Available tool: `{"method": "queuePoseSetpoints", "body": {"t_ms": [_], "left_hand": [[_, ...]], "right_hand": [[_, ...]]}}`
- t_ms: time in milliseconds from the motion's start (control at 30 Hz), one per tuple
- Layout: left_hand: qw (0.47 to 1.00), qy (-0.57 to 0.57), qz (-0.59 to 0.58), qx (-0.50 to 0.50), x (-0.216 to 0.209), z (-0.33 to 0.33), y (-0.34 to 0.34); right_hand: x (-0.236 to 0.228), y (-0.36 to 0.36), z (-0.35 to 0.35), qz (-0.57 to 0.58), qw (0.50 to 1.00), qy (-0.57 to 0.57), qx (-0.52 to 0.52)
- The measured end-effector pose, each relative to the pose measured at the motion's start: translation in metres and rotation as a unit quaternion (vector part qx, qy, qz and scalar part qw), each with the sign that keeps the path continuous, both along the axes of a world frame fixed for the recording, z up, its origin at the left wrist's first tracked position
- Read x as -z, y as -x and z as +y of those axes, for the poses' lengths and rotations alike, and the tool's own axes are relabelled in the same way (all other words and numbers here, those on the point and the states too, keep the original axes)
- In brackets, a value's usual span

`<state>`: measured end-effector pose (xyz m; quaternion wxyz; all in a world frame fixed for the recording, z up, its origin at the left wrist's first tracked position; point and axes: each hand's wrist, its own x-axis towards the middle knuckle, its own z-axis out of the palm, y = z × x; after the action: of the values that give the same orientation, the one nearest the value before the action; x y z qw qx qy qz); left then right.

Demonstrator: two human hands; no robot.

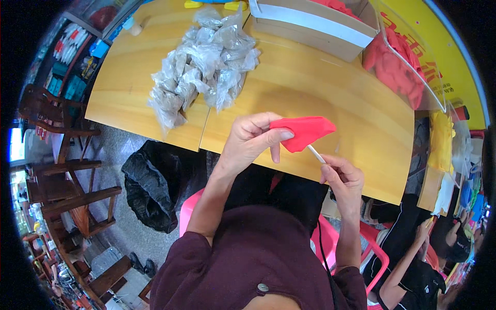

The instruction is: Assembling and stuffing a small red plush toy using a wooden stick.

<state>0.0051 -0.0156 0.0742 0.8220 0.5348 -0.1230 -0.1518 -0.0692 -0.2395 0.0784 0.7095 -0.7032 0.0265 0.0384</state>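
Over the front edge of the table, my left hand [248, 139] pinches a small piece of red cloth [307, 133] between thumb and fingers. The cloth is folded to a pointed shape, its tip toward the right. A thin white stick [315, 154] slants down from the cloth's lower edge. My right hand [342, 178] grips the stick's lower end between thumb and forefinger. The stick's upper end is hidden by the cloth, so I cannot tell whether it is inside or behind.
Several filled clear plastic bags [206, 62] are heaped on the wooden table [356, 103]. A cardboard box [315, 31] stands at the back, with red cloth [398, 70] piled beside it. A black bag [150, 186] sits on the floor at left. Another person's arm [405, 263] shows at lower right.
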Motion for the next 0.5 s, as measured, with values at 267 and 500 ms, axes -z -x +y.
{"method": "queuePoseSetpoints", "body": {"t_ms": [267,500], "left_hand": [[0.999,-0.007,-0.006,-0.037,-0.004,-0.002,0.003],[0.999,-0.027,0.004,-0.031,-0.005,-0.008,0.004]], "right_hand": [[0.005,0.005,0.006,0.013,0.996,-0.088,0.0],[-0.002,0.002,0.012,0.004,0.997,-0.072,0.006]]}}
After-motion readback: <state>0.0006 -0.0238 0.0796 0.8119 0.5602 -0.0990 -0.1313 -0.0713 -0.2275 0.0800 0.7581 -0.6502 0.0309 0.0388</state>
